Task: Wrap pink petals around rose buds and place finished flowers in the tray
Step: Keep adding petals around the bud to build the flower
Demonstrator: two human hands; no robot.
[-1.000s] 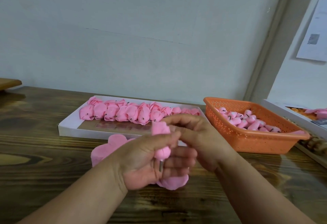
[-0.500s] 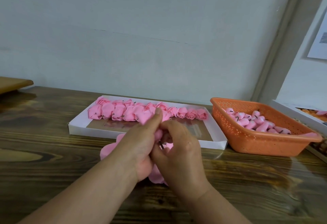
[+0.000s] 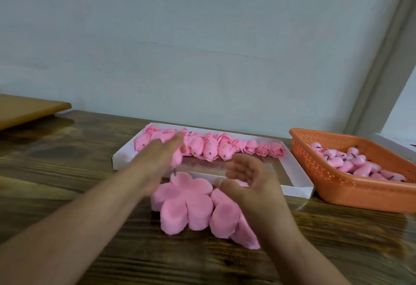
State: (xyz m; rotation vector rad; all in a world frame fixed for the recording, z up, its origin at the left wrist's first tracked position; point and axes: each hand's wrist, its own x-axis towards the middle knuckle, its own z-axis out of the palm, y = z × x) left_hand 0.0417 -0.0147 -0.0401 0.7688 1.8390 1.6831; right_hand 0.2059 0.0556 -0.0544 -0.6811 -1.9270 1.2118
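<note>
Splitting apart now, the left hand (image 3: 157, 158) carries the wrapped pink rose (image 3: 177, 159) in its grip over the white cardboard tray (image 3: 297, 173), while the right hand (image 3: 252, 181) hangs released, so this flower looks finished.

Dark wooden table (image 3: 67, 172): white tray (image 3: 299, 185), orange basket (image 3: 351, 192), pink petal stacks (image 3: 191, 203), wooden board (image 3: 27, 109).

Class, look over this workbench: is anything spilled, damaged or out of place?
Nothing stands out. Finished flowers sit in a row inside the white tray, buds stay in the orange basket, and petal stacks lie tidily on the table.
</note>
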